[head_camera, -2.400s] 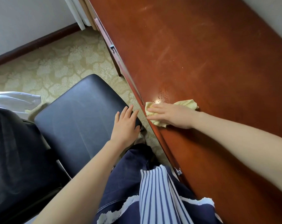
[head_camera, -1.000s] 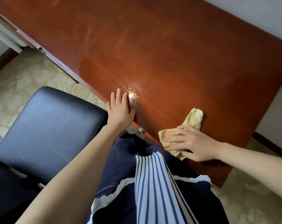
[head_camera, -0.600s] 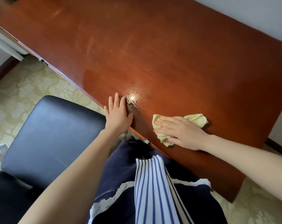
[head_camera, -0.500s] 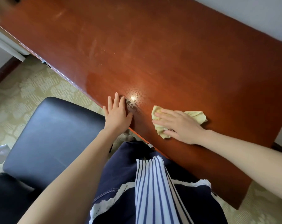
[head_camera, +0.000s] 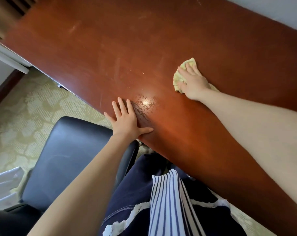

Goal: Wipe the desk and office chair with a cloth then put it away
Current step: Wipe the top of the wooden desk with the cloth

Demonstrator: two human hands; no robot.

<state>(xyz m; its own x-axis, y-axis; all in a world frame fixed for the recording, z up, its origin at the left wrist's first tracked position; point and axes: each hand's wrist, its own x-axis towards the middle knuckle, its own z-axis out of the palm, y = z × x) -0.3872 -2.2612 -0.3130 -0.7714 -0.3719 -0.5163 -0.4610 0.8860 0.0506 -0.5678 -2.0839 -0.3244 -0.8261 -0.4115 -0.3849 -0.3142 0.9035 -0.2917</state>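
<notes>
Pressing down with straight fingers, the right hand (head_camera: 192, 80) lies flat on a crumpled pale-yellow cloth (head_camera: 180, 77), which sits on the reddish-brown desk (head_camera: 110, 40) well in from its near edge. The cloth shows beyond the fingertips and along the hand's left side, with a small fold showing on the right near the wrist; the palm covers its middle. The left hand (head_camera: 127, 119) rests flat and spread at the desk's near edge, fingers straight, thumb stretched to the right, holding nothing. Just beyond its fingertips a bright glare sits on a speckled patch of the surface. Faint pale streaks run across the wood farther out, toward the wall along the desk's far side. The desktop between the two hands and off to the left is bare wood. Below the near edge, the black seat of the office chair (head_camera: 67, 159) stands just beside the desk, under the left forearm, on a patterned cream carpet (head_camera: 25, 116). A navy and striped garment (head_camera: 161, 201) fills the lower middle. No writing or label is readable anywhere.
</notes>
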